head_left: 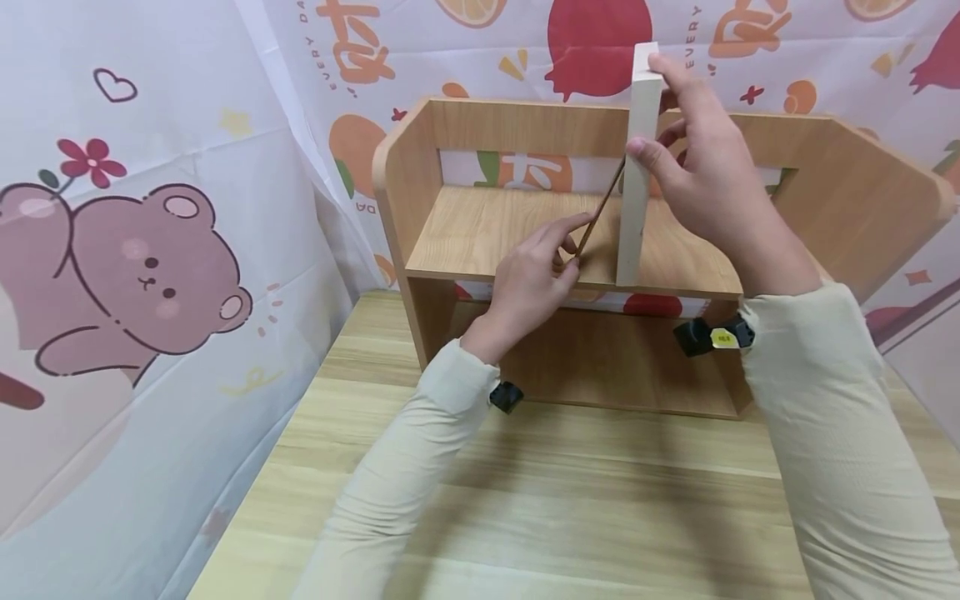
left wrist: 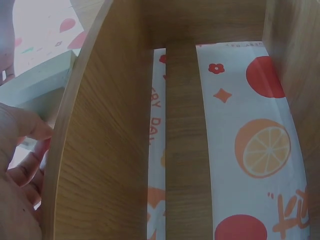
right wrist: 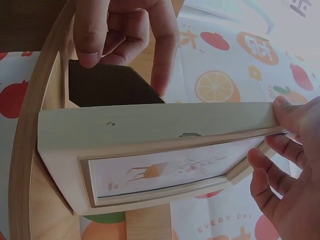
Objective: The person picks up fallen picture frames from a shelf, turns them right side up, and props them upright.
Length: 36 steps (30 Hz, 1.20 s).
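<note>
A pale wooden picture frame (head_left: 636, 208) stands upright, seen edge-on in the head view, on the upper board of a small wooden shelf (head_left: 480, 229). My right hand (head_left: 701, 158) grips its upper part, thumb on the near edge and fingers behind. In the right wrist view, a drawing behind glass (right wrist: 155, 175) shows on its front. From its back slants a dark support leg (right wrist: 107, 87). My left hand (head_left: 528, 275) pinches the lower end of that leg between thumb and fingers. The left wrist view shows only part of the left hand (left wrist: 20, 150), beside the shelf board.
Below the upper board lies the shelf's lower compartment (head_left: 600, 354). Its side panels (head_left: 408, 175) rise at left and right. The shelf stands on a light wooden table (head_left: 585, 500). Printed cloth (head_left: 150, 250) hangs at the left and behind.
</note>
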{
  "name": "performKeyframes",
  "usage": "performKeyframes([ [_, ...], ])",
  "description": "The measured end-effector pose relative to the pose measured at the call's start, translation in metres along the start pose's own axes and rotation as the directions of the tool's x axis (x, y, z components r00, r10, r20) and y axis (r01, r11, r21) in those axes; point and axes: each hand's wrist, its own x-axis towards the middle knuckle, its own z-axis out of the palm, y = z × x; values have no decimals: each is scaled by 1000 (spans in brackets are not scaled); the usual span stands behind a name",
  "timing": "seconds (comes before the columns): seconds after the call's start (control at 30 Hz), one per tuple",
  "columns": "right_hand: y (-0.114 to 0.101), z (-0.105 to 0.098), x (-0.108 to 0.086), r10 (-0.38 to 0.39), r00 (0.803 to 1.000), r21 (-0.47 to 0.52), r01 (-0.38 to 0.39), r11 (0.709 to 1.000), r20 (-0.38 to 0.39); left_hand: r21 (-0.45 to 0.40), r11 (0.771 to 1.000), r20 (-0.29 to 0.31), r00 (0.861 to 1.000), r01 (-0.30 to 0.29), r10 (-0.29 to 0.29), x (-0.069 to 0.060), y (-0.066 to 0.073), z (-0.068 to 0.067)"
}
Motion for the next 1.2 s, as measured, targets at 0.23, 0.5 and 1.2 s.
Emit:
performKeyframes([
  [0.23,-2,1,0,12,1000,11,-12,1000,17,23,1000,-17,1000,11,-11,-2,-2,-2],
  [0.5,-4,2,4,10,999,5,-11,1000,51,31,999,-34,999,22,-21,-2,-5,-6],
  [1.2,-13,7,15,-29,992,-64,38,997,124,59,998,-67,997,29,-25,-4,-11,-12],
])
